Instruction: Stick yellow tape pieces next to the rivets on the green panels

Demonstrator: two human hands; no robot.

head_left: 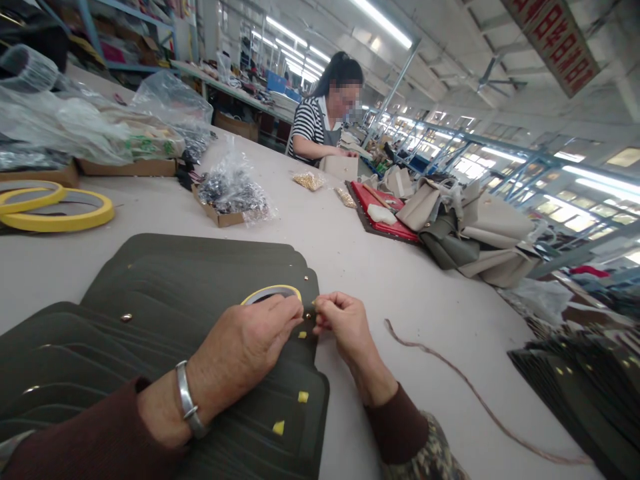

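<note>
Dark olive panels (pixel 210 273), flat and overlapping like fanned sheets, lie under my hands, with small metal studs along them. My left hand (pixel 255 330) is closed on a roll of yellow tape (pixel 274 291) held above the panels. Beside it, at the panels' right edge, my right hand (pixel 343 320) pinches a tiny yellow piece of tape (pixel 315 303) between thumb and fingertips. Short yellow tape pieces (pixel 303 397) are stuck on the panels below. A metal stud (pixel 308 317) shows between the two hands.
More yellow tape rolls (pixel 60 210) lie at the left. A small box of plastic-wrapped parts (pixel 230 193) stands ahead. A brown cord (pixel 465 380) crosses the table at right, near stacked dark panels (pixel 580 380). A co-worker (pixel 325 120) handles a beige piece beyond bags (pixel 450 220).
</note>
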